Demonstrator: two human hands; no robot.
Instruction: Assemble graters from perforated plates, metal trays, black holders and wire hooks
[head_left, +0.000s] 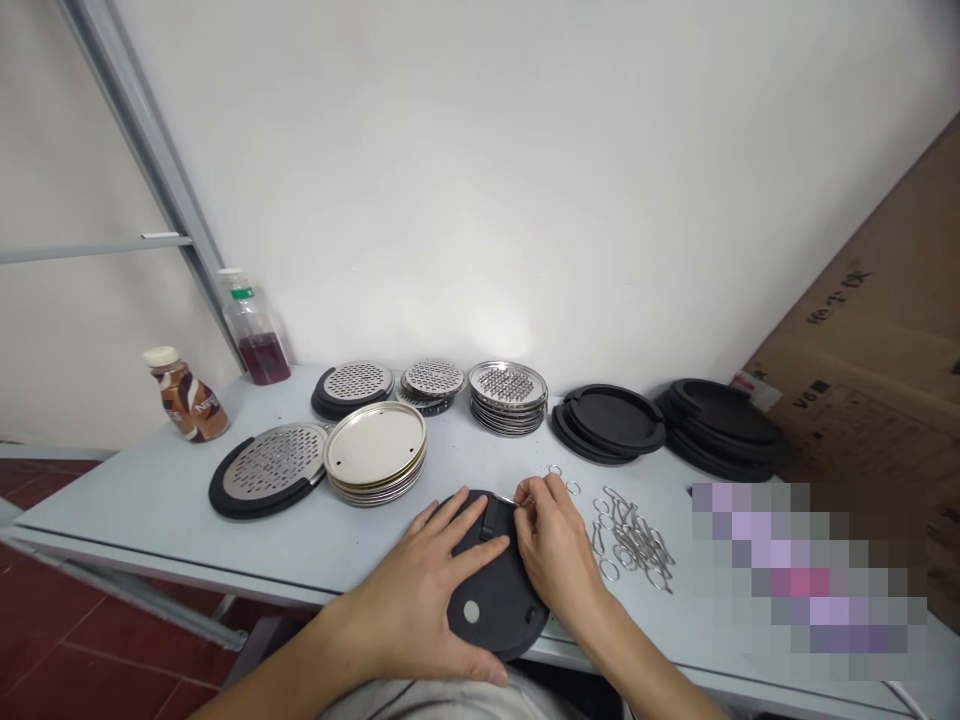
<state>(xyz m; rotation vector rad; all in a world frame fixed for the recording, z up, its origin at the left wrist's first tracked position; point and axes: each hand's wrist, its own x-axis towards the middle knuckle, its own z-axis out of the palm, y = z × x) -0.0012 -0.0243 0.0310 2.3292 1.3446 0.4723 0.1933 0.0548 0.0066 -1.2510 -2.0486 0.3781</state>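
A round black plastic base [491, 590] lies at the table's front edge, close to my body. Spread flat across its left side is my left hand [427, 580], fingers apart, pressing on it. My right hand [551, 535] is at the base's upper right rim, its thumb and fingers pinched around a thin shiny metal wire piece [505, 499], mostly hidden. That piece reaches toward a raised black clip [492, 518] on the base. Right of my right hand lies a loose pile of metal wire loops [637, 540], with a few rings beside it.
Stacked metal discs [375, 445], perforated grater discs [508, 390] and black round bases [611, 420] line the table's back. A grater in a black holder [274, 465] lies left. Two bottles, one brown [187, 395], stand far left. A cardboard box [862, 350] leans at right.
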